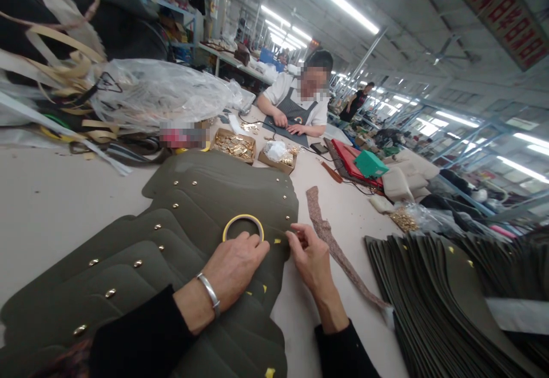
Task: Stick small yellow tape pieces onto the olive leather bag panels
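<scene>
Overlapping dark green panels (167, 298) with gold studs (138, 263) lie spread on the table in front of me. My left hand (234, 263), with a silver bangle at the wrist, grips a roll of yellow tape (244, 217) over the top panel. At that panel's right edge is my right hand (312, 255), its thumb and forefinger close together; anything between them is too small to make out. Small yellow tape pieces (277, 241) sit on the panels near both hands.
A patterned brown strip (328, 235) lies right of my right hand. Farther right stands a thick row of dark green panels (412, 298). Boxes of gold hardware (234, 146) and a plastic bag (158, 89) are beyond. Across the table, a co-worker (295, 100) handles a dark piece.
</scene>
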### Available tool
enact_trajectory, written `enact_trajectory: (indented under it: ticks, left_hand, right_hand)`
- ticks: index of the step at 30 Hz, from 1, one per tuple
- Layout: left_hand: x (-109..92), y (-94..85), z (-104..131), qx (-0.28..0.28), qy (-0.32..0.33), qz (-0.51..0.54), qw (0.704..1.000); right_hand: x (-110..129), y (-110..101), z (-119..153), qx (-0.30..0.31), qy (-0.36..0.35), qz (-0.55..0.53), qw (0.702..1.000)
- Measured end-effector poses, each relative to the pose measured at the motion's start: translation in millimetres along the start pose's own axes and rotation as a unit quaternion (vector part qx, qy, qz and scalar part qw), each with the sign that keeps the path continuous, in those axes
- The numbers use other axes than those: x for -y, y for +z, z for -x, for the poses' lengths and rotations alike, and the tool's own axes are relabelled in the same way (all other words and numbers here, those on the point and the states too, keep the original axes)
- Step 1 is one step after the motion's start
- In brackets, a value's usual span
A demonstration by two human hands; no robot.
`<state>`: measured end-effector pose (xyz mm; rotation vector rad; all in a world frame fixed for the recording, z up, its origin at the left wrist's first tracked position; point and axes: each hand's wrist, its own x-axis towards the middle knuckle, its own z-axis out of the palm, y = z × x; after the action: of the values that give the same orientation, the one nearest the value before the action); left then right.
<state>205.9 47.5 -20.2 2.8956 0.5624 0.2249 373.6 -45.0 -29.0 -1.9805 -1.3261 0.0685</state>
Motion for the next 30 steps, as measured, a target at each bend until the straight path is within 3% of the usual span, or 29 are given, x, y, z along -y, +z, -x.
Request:
enact_trajectory:
  ticks: [4, 6, 10, 15, 19, 22, 24, 27, 30]
  left_hand:
    - [1, -0.1, 0, -0.001, -0.007, 0.002, 1.000]
    - [1, -0.4, 0, -0.003, -0.007, -0.004, 1.000]
    - [1, -2.7, -2, -0.016, 0.009, -0.009, 1.000]
    - [3, -6.0, -2, -0.057, 0.017, 0.011, 0.998]
    - [8, -5.0, 1, -0.083, 0.038, 0.039, 0.995]
    - [13, -1.9, 2, -0.113, 0.065, 0.074, 0.989]
    - [15, 0.7, 3, -0.143, 0.083, 0.101, 0.981]
    - [17, 4.0, 2, -0.178, 0.105, 0.123, 0.971]
    - [17, 4.4, 1, -0.197, 0.104, 0.125, 0.967]
  right_hand:
    - [1, 0, 1, 0.079, -0.139, 0.089, 0.983]
    - [3, 6, 2, 0.103, -0.146, 0.147, 0.973]
    - [10, 17, 1, 0.091, -0.063, 0.189, 0.976]
    - [12, 17, -4, 0.094, 0.051, 0.119, 0.987]
    - [9, 4, -3, 0.205, 0.113, 0.005, 0.972]
    - [8, -5, -1, 0.287, 0.105, -0.064, 0.950]
    - [10, -9, -1, 0.237, 0.081, -0.096, 0.963]
    - [17, -12, -1, 0.110, 0.030, -0.151, 0.982]
    - [25, -14, -1, 0.081, -0.065, -0.169, 0.980]
